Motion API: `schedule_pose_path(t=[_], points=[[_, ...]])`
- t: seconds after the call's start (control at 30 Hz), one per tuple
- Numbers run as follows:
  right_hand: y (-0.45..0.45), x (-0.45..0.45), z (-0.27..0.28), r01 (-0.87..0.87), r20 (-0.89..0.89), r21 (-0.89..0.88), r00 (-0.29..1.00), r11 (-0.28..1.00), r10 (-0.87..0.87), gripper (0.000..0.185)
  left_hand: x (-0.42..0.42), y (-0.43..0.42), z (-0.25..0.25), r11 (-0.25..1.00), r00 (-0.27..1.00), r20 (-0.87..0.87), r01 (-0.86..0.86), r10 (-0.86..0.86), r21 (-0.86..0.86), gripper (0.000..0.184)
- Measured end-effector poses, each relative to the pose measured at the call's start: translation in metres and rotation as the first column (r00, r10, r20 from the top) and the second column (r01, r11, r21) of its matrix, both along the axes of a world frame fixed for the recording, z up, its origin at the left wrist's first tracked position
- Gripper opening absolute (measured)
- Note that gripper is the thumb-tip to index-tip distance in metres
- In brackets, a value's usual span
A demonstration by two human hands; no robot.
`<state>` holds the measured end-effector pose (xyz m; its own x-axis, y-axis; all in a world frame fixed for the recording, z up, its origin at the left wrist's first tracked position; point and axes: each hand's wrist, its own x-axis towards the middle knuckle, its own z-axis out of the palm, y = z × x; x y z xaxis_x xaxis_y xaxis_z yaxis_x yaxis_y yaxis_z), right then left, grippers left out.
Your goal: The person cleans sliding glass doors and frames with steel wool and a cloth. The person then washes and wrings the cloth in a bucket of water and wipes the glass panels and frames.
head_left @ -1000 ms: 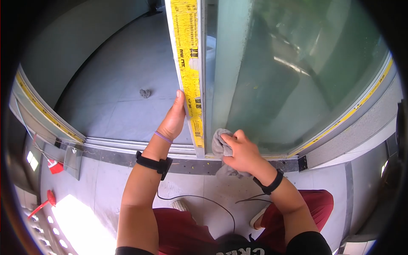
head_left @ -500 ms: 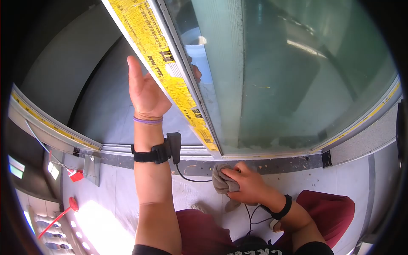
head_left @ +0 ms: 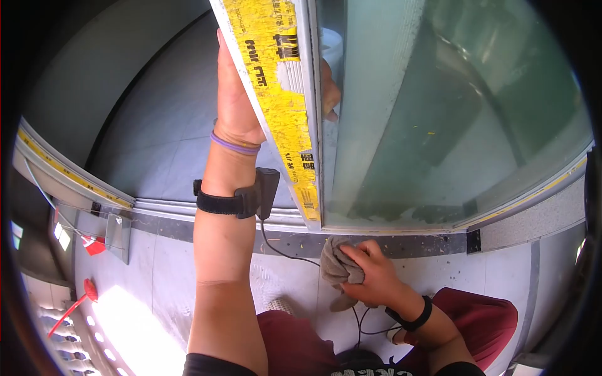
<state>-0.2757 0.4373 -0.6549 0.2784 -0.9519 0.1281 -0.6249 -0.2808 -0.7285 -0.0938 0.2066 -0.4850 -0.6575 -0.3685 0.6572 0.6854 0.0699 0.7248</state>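
My left hand (head_left: 238, 103) reaches round the back of a glass door's upright frame (head_left: 276, 94), which carries torn yellow printed film. The palm and thumb show left of the frame. Through the glass (head_left: 401, 138), curled fingers appear on its far side; the frame hides the middle of the hand. Lower down, my right hand (head_left: 379, 279) is closed round a bunched grey-brown cloth (head_left: 340, 262). It holds the cloth just in front of the door track, over the dark floor strip.
A black device (head_left: 268, 191) is strapped to my left forearm, its cable (head_left: 285, 252) running toward the cloth. A metal door track (head_left: 219, 212) crosses ahead. At left are a red-headed tool (head_left: 89, 290) and a metal dustpan-like piece (head_left: 118, 238). Something pale blue (head_left: 332, 50) stands behind the glass.
The view has turned, so the frame looks more upright. My left hand sits higher, with more of it behind the frame. My right hand with the cloth appears slightly lower and further right.
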Motion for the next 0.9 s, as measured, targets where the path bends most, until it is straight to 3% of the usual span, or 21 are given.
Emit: schedule_pose_path(t=[0.17, 0.23, 0.27, 0.47, 0.57, 0.67, 0.73, 0.77, 0.8, 0.9], points=[[-0.001, 0.002, 0.014, 0.027, 0.082, -0.022, 0.996, 0.999, -0.025, 0.067, 0.002, 0.005, -0.004, 0.987, 0.985, 0.113, -0.138, 0.129, 0.083, 0.086], [-0.002, 0.002, 0.018, 0.042, 0.134, -0.001, 0.99, 0.999, -0.041, 0.066, 0.003, 0.001, -0.019, 0.963, 0.985, 0.13, -0.144, 0.117, 0.226, 0.085], [-0.003, 0.001, 0.017, 0.051, 0.155, -0.071, 0.987, 0.996, -0.039, 0.067, 0.004, -0.001, -0.027, 0.951, 0.984, 0.135, -0.146, 0.112, 0.273, 0.085], [-0.009, -0.003, 0.038, 0.136, 0.267, -0.208, 0.961, 0.969, -0.077, 0.068, 0.01, -0.003, -0.065, 0.885, 0.981, 0.193, -0.091, 0.001, 0.457, 0.086], [-0.023, 0.001, 0.073, 0.147, 0.297, -0.315, 0.954, 0.938, -0.05, 0.067, 0.019, 0.003, -0.071, 0.85, 0.992, 0.095, 0.021, -0.083, 0.526, 0.093], [-0.041, 0.003, 0.139, 0.093, 0.201, -0.551, 0.979, 0.83, 0.024, 0.065, 0.03, 0.017, -0.066, 0.818, 0.998, 0.064, -0.021, -0.019, 0.575, 0.102], [-0.056, 0.007, 0.187, 0.07, 0.08, -0.797, 0.997, 0.6, -0.01, 0.065, 0.034, 0.036, -0.051, 0.793, 0.908, 0.351, -0.382, 0.227, 0.475, 0.106], [-0.06, 0.01, 0.213, 0.033, -0.03, -0.866, 0.993, 0.499, -0.118, 0.062, 0.04, 0.038, -0.055, 0.825, 0.905, 0.386, -0.353, 0.181, 0.442, 0.107], [-0.068, 0.016, 0.225, 0.0, -0.088, -0.891, 0.981, 0.454, -0.173, 0.061, 0.041, 0.041, -0.057, 0.82, 0.908, 0.379, -0.351, 0.179, 0.453, 0.107], [-0.086, 0.037, 0.238, -0.045, -0.195, -0.939, 0.886, 0.34, -0.42, 0.06, 0.041, 0.052, -0.058, 0.883, 0.857, 0.457, -0.388, 0.239, 0.264, 0.092]])
